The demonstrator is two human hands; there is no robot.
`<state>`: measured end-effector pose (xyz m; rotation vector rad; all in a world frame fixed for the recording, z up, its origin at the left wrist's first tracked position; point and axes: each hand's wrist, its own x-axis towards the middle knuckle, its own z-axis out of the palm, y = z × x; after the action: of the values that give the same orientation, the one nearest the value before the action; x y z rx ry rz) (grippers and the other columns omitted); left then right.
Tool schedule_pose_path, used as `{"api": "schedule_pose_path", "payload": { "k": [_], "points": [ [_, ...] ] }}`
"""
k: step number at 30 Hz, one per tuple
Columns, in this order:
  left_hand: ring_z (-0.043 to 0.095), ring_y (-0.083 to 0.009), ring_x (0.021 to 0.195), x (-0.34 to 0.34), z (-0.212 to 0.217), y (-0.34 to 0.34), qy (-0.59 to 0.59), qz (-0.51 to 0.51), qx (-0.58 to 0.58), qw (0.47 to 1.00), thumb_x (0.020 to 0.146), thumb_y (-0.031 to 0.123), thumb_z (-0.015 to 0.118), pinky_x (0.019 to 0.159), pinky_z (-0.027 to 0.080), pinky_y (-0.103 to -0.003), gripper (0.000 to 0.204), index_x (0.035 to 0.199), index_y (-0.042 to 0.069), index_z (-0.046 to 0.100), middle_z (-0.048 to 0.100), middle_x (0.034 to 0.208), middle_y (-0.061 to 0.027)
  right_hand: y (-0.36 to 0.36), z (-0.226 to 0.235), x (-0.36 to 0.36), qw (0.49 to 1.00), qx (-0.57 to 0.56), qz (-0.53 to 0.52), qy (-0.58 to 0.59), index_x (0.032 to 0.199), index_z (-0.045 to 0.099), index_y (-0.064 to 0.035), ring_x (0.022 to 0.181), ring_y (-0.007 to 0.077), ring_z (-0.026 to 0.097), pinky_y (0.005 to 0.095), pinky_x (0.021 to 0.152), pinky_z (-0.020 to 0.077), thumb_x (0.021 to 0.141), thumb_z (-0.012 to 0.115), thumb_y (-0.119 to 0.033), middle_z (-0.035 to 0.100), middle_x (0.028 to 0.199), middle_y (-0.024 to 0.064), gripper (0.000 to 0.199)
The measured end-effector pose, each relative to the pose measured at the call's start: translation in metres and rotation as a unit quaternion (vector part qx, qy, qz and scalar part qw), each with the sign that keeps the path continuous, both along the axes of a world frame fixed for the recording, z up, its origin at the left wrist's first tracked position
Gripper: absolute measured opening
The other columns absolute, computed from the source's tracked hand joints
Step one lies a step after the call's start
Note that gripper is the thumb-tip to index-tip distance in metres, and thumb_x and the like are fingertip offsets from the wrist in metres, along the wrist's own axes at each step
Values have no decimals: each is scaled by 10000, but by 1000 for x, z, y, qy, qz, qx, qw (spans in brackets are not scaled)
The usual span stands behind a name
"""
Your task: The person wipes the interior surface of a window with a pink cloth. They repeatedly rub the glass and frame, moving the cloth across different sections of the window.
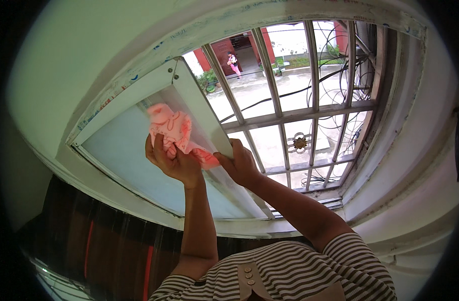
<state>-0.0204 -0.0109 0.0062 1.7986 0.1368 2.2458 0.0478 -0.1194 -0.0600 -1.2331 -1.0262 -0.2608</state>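
A crumpled pink cloth (171, 125) is bunched in my left hand (176, 163), whose fingers are closed round its lower part. The cloth lies against the frosted pane (134, 145) of a sliding window, close to the upright of its white frame (202, 103). A loose tail of the cloth trails right, as far as the thumb of my right hand (238, 163). That hand is closed round the outer edge of the window frame, thumb on the near face and fingers behind it.
Metal security bars (277, 98) with a flower-shaped ornament (300, 143) cover the open half at right. Tangled black cables (359, 75) hang outside. A person in pink (233, 64) stands in the yard beyond. Dark panels with red stripes (148, 266) lie below left.
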Motion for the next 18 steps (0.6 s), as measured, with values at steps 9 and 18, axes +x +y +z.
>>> {"api": "schedule_pose_path", "payload": {
  "k": [9, 18],
  "points": [
    [403, -310, 1176, 12, -11, 17, 0, 91, 87, 992, 863, -56, 462, 928, 416, -416, 357, 1194, 52, 538, 367, 1326, -167, -1, 0, 1, 1000, 2, -13, -19, 1053, 453, 28, 702, 370, 645, 418, 601, 503, 880, 666, -197, 618, 786, 210, 355],
    [489, -265, 1069, 9, -21, 19, -1, 61, 105, 993, 866, 22, 559, 834, 453, -369, 187, 1048, 17, 604, 448, 1226, -129, 0, 0, -1, 999, 12, -18, -29, 1056, 446, 34, 681, 380, 632, 425, 582, 496, 875, 668, -186, 610, 772, 211, 361]
  ]
}}
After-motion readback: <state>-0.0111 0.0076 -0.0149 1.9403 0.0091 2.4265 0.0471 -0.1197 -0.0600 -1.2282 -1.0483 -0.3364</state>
